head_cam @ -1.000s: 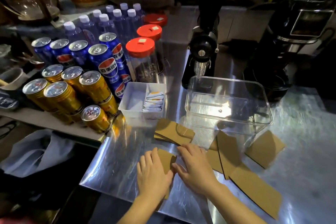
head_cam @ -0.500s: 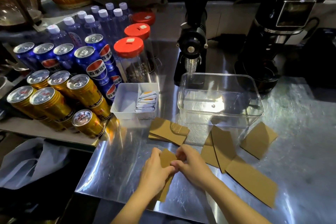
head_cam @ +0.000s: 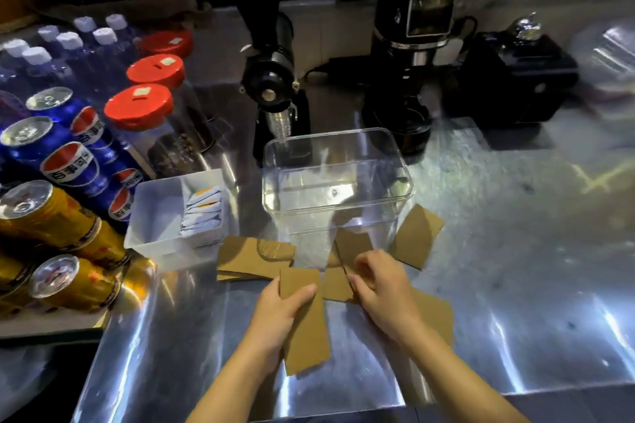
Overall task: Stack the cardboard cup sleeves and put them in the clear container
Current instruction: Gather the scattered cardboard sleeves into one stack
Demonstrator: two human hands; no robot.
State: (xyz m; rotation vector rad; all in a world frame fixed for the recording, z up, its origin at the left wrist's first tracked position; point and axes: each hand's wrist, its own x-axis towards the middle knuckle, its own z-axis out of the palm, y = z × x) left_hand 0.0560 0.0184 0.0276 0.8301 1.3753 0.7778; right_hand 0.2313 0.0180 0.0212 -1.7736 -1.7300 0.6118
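Gathering stage: left hand [head_cam: 275, 316] grips one cardboard cup sleeve [head_cam: 304, 319]; right hand [head_cam: 385, 288] pinches another sleeve [head_cam: 354, 245].
Loose sleeves lie near the tabletop's front edge; next, align both sleeves, since the clear container [head_cam: 338, 178] behind stands empty.

I am at a café or drinks counter. My steel worktop [head_cam: 515, 251] carries two black coffee grinders [head_cam: 271, 79], red-lidded jars [head_cam: 139, 106] of dark beans, and rows of blue [head_cam: 68, 161] and gold soda cans [head_cam: 44, 213]. Water bottles [head_cam: 37, 58], a tray of sachets [head_cam: 202, 213] and cardboard cup sleeves [head_cam: 415, 233] sit alongside.
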